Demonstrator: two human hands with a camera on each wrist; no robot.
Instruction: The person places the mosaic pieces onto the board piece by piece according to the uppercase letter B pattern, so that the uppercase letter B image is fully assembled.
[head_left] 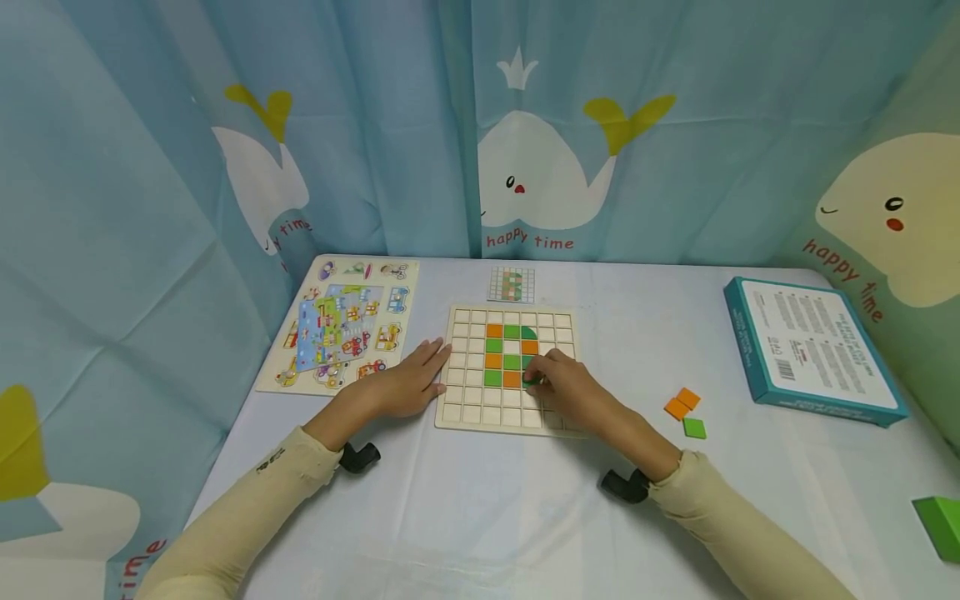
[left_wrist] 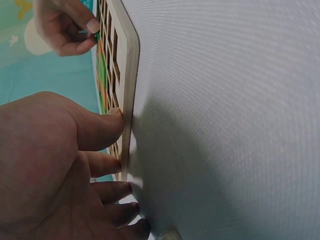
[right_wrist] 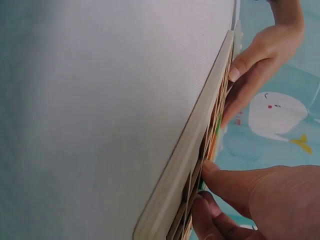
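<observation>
A wooden grid board (head_left: 457, 408) lies on the table, with orange, light green and dark green tiles filling a block of cells in its middle. At the board's left edge my left hand (head_left: 408, 382) rests with fingers extended, its thumb (left_wrist: 102, 129) touching the rim. Over the right side of the tile block, my right hand (head_left: 573, 387) pinches a dark green tile (right_wrist: 201, 184) between thumb and fingers, low against the grid. Its fingers hide part of that tile and the cells beneath.
Behind the board lies a small pattern card (head_left: 512, 285). A picture puzzle board (head_left: 273, 379) is at the left. Two orange tiles (head_left: 677, 408) and a light green tile (head_left: 694, 428) lie to the right, before a teal box (head_left: 817, 350). A green block (head_left: 937, 525) sits at the right edge.
</observation>
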